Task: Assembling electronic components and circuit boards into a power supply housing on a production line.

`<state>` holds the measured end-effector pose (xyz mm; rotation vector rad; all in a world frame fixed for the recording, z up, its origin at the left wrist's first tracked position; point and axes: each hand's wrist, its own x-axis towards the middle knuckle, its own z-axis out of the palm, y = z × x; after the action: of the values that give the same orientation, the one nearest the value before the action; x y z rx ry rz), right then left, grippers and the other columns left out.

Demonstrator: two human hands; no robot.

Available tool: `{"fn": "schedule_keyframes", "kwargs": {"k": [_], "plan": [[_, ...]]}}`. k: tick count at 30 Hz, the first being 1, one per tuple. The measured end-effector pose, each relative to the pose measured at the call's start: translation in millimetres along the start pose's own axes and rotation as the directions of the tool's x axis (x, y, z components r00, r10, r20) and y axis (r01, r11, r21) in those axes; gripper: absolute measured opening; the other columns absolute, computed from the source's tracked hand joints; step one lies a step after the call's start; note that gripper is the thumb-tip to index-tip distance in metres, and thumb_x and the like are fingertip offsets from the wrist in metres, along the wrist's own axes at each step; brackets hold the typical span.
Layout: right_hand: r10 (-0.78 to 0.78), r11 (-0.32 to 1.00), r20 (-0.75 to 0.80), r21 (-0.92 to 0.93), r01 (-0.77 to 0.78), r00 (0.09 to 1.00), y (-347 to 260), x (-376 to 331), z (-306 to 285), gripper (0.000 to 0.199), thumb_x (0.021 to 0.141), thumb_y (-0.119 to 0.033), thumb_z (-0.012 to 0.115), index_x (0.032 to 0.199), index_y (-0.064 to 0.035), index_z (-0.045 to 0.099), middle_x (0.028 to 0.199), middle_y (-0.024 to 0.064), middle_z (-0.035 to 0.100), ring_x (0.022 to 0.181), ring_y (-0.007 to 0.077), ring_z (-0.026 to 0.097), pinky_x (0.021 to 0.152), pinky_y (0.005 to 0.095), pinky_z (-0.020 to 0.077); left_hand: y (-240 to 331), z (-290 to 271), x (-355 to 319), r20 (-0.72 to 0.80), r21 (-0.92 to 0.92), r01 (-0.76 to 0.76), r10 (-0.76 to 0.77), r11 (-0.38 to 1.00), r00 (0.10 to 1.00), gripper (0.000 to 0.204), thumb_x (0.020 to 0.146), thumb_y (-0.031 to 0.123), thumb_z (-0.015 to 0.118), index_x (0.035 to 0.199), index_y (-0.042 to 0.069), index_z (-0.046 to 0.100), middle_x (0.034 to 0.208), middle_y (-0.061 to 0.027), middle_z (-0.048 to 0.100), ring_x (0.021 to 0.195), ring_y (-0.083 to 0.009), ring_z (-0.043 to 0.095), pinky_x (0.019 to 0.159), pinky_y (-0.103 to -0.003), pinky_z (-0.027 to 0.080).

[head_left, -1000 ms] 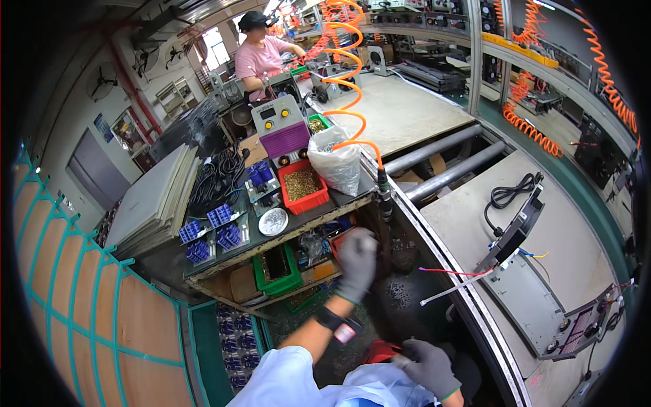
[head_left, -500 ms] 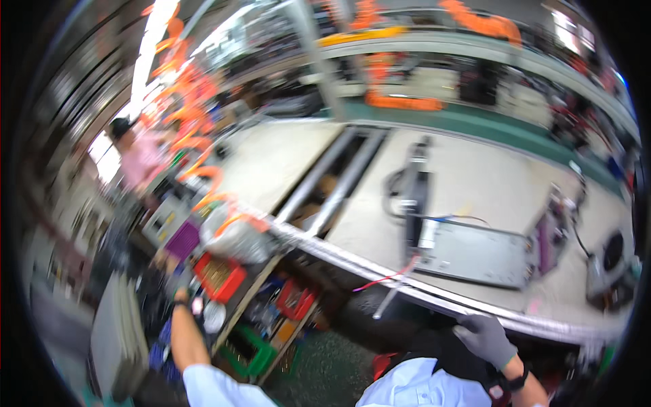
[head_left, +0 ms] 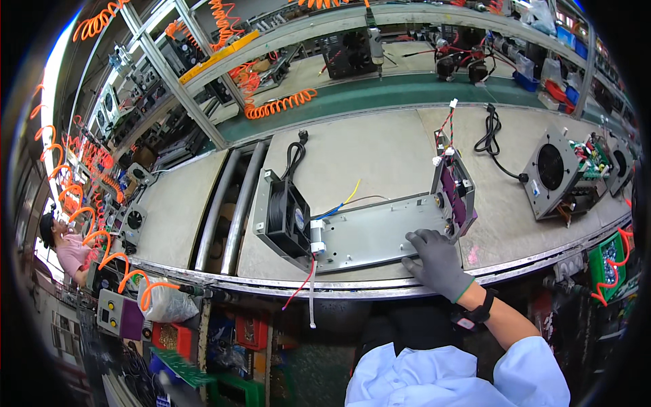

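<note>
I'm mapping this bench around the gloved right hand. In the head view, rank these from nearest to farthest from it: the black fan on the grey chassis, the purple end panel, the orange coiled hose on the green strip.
1. purple end panel: just above the right hand, on the chassis's right end.
2. black fan: left end of the chassis.
3. orange coiled hose: far back, upper left.

The left hand is out of the picture. The right hand (head_left: 439, 261) covers part of the metal tray (head_left: 380, 234) beneath its palm. The fan (head_left: 288, 218) hides the tray's left end. Parts on the far shelves (head_left: 407, 41) are too small to tell.
</note>
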<state>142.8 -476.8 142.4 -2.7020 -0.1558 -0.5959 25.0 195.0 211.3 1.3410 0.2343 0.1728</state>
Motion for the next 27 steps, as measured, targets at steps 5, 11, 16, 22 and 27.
{"fn": "schedule_keyframes", "kwargs": {"k": [5,11,16,22,27], "plan": [[0.009,1.0,-0.06,0.021,-0.008,0.998,19,-8,43,0.035,0.078,-0.027,0.071,0.106,-0.0067,0.067,0.101,0.0127,0.065,0.097,0.0321,0.062,0.083,0.0477,0.0487,-88,190,25,-0.01,0.06,0.033,-0.032,0.998,0.999,0.043,0.102,0.039,0.047,0.131,0.007,0.053,0.112,-0.0092,0.063,0.091,-0.0213,0.063,0.078,-0.035,0.054],[0.101,0.989,-0.081,-0.098,-0.109,0.992,34,-21,63,0.011,0.079,-0.022,0.062,0.082,-0.0127,0.066,0.091,0.0065,0.061,0.093,0.027,0.06,0.081,0.0434,0.0492,-134,423,87,0.441,0.105,0.309,-0.322,0.945,0.837,0.043,0.102,0.036,0.048,0.135,0.008,0.05,0.114,-0.0095,0.062,0.096,-0.0217,0.062,0.082,-0.036,0.053],[0.043,0.995,-0.139,-0.084,-0.055,0.989,29,-26,52,0.007,0.079,-0.02,0.061,0.08,-0.0146,0.066,0.093,0.0053,0.06,0.098,0.0237,0.059,0.076,0.0384,0.0506,-142,491,87,0.526,0.153,0.345,-0.372,0.926,0.765,0.044,0.102,0.034,0.049,0.138,0.008,0.047,0.117,-0.0097,0.06,0.1,-0.0221,0.062,0.086,-0.036,0.053],[0.016,0.994,-0.179,-0.1,-0.035,0.984,28,-38,50,0.007,0.077,-0.016,0.06,0.079,-0.0134,0.066,0.089,0.0042,0.061,0.086,0.0236,0.063,0.071,0.039,0.0523,-132,491,99,0.503,0.09,0.386,-0.376,0.918,0.778,0.046,0.103,0.032,0.05,0.141,0.009,0.044,0.12,-0.01,0.059,0.105,-0.0226,0.061,0.09,-0.037,0.052],[-0.062,0.997,-0.124,0.033,0.067,0.99,34,-41,45,0.011,0.08,-0.013,0.057,0.088,-0.0126,0.065,0.084,0.0057,0.06,0.082,0.0236,0.063,0.073,0.0413,0.0503,-119,458,113,0.484,0.009,0.398,-0.353,0.917,0.801,0.047,0.103,0.03,0.05,0.144,0.009,0.041,0.122,-0.0103,0.058,0.109,-0.0229,0.061,0.094,-0.037,0.052]]}}
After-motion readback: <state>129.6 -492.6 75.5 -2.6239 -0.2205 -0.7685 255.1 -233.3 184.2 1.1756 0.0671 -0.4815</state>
